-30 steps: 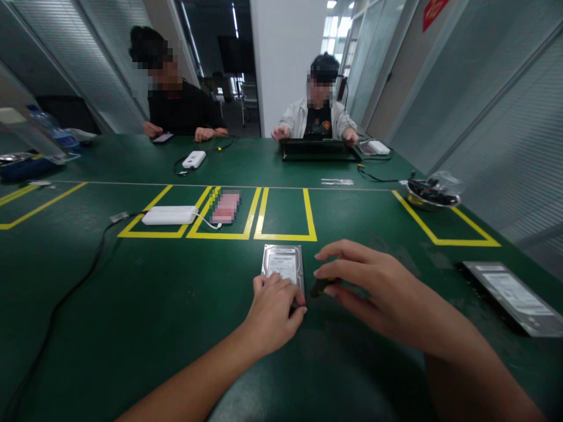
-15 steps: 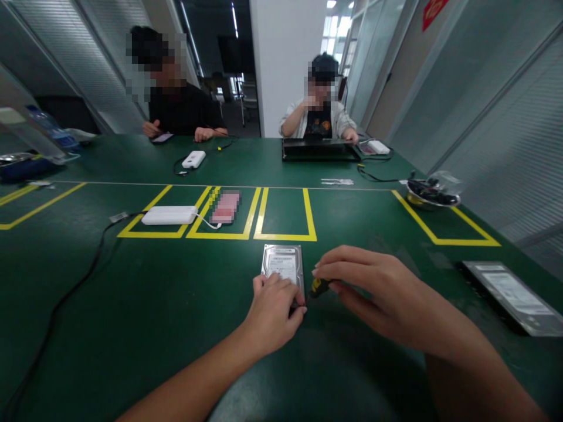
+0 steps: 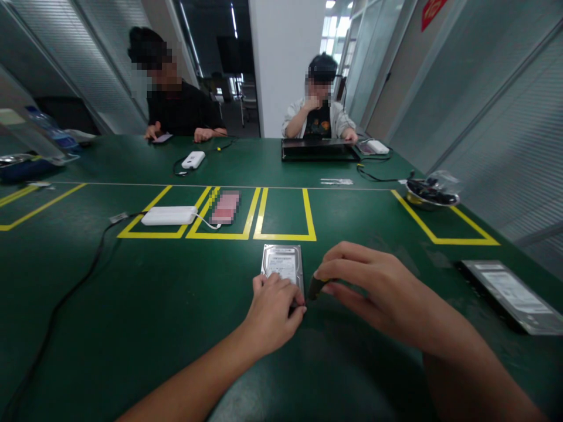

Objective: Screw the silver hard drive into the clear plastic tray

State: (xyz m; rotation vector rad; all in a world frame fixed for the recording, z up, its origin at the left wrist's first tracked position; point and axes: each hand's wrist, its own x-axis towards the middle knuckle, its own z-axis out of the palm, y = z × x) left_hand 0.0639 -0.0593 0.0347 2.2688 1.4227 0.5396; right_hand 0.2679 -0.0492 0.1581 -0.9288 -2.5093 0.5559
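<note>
A: State of left hand (image 3: 272,308)?
B: Bent over the near end of the drive (image 3: 282,261), grasping it, with thumb and fingertips by its near right corner.
A: And of right hand (image 3: 373,284)?
B: Pinching a dark tool (image 3: 315,288) between thumb and fingers, just right of the drive, slanted down toward that corner. Cannot tell whether touching at the tip.
A: Location of the drive?
B: On the green table (image 3: 176,328), label up, just nearer than a yellow frame (image 3: 285,237).
A: Anything else nearby?
B: Noted well to the right: a second drive (image 3: 512,293).
</note>
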